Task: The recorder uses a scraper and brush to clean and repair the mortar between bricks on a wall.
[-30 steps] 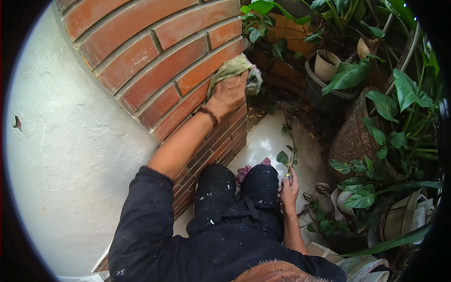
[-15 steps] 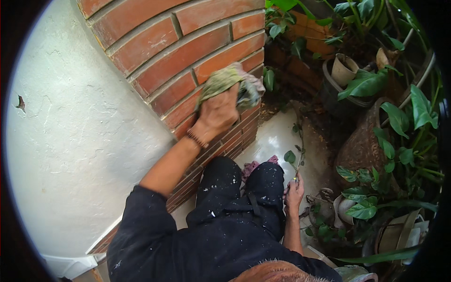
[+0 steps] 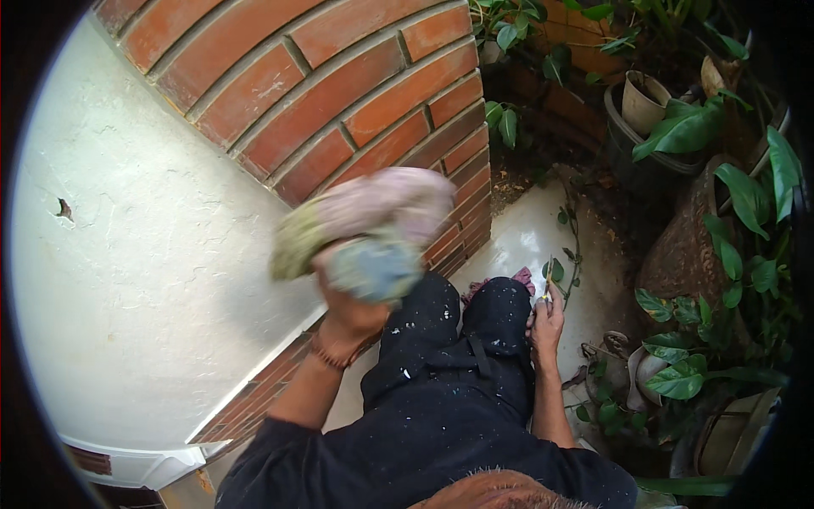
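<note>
In front of the brick wall (image 3: 381,93), my left hand (image 3: 352,316) is closed on a bunched rag (image 3: 381,199) in faded pink, green and grey-blue. Motion smears the rag, which hangs in front of the bricks; whether it touches them I cannot tell. A beaded bracelet circles that wrist. Beside my right knee, my right hand (image 3: 545,327) grips a slender stick-like tool (image 3: 549,276) with a yellowish part, its thin end pointing up. What kind of tool it is does not show clearly. A pink crumpled cloth (image 3: 521,278) lies by my knees, partly hidden.
A white plastered wall (image 3: 153,280) with a small chip meets the bricks on the left. Potted plants crowd the right, among them a dark pot (image 3: 649,161) and a rough brown planter (image 3: 682,254). A trailing vine (image 3: 572,233) lies on the pale floor (image 3: 521,225).
My left hand has drawn the rag down and leftward, back from the bricks. My right hand has risen slightly, and more of its tool shows. The whole view has shifted a little.
</note>
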A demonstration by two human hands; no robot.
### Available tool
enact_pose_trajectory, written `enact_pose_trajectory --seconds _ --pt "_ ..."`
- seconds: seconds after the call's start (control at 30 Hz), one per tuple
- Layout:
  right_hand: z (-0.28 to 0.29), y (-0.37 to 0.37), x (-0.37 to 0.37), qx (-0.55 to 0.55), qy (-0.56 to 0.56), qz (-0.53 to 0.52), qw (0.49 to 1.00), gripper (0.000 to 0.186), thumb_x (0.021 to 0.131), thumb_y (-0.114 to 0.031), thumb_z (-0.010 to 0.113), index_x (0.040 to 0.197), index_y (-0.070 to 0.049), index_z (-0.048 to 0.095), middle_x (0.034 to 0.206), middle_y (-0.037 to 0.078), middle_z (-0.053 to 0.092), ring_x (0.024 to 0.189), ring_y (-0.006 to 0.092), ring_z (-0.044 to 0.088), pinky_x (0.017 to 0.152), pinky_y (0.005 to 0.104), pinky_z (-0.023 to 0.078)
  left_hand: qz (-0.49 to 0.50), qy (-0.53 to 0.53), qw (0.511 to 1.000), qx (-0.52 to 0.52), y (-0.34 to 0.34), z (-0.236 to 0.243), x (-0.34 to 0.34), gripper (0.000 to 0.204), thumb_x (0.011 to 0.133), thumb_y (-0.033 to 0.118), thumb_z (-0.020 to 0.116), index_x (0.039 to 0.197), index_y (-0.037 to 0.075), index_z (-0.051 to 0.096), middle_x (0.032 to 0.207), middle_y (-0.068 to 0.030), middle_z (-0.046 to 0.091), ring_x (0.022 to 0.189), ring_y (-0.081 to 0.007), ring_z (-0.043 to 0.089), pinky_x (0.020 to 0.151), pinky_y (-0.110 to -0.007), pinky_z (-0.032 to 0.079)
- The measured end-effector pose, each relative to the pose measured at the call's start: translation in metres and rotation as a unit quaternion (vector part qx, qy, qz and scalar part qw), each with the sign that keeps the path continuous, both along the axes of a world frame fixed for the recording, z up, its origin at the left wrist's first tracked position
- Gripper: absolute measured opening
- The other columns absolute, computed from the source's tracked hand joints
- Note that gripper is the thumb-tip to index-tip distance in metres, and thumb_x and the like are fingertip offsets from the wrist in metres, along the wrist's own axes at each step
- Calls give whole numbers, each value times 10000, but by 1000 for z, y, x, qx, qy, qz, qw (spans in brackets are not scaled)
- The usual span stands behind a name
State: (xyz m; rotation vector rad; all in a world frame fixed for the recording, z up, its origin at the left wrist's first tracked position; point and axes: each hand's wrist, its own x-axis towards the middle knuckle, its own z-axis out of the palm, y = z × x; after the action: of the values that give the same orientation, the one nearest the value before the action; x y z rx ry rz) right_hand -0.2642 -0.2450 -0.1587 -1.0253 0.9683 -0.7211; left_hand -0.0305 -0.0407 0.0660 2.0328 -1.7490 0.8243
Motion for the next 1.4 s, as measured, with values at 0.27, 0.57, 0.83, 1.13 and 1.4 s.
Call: enact_pose_trajectory --seconds 0.27,0.57,0.83,1.13,1.4 --pt "10 6 -25 -23 -17 -34 999 507 1017 -129 503 1511 -46 427 820 -1 517 530 57 489 395 209 380 -36 73 978 192 -208 -70 95 632 891 81 485 1485 -98 362 1412 -314 529 1334 -406 519 1141 -432 399" --pt "0 16 -59 -9 46 -98 994 536 1027 -147 499 1534 -29 370 757 -1 505 531 62 495 398 222 405 -115 -34 989 89 -295 -71 110 643 905 64 497 1504 -106 338 1414 -290 539 1320 -366 545 1125 -416 422" --pt "6 20 -33 9 45 -50 998 522 1025 -118 486 1533 -54 384 746 -1 519 514 55 469 407 221 394 -20 -39 998 45 -157 -40 66 661 810 69 568 1418 -146 425 1221 -338 620 1143 -446 610 1022 -472 476" --pt "4 10 -12 -4 20 0 1000 532 1016 -113 507 1527 -19 391 828 9 531 551 52 483 418 209 383 222 67 971 56 46 -25 7 749 753 48 576 1443 -143 358 1305 -378 547 1205 -527 538 1065 -523 418" --pt "1 4 -1 9 28 21 999 549 1016 -124 510 1536 -12 374 867 27 556 554 53 480 422 206 386 222 404 876 -140 76 -55 -18 822 791 72 623 1489 -158 255 1379 -350 511 1296 -490 496 1159 -504 332"
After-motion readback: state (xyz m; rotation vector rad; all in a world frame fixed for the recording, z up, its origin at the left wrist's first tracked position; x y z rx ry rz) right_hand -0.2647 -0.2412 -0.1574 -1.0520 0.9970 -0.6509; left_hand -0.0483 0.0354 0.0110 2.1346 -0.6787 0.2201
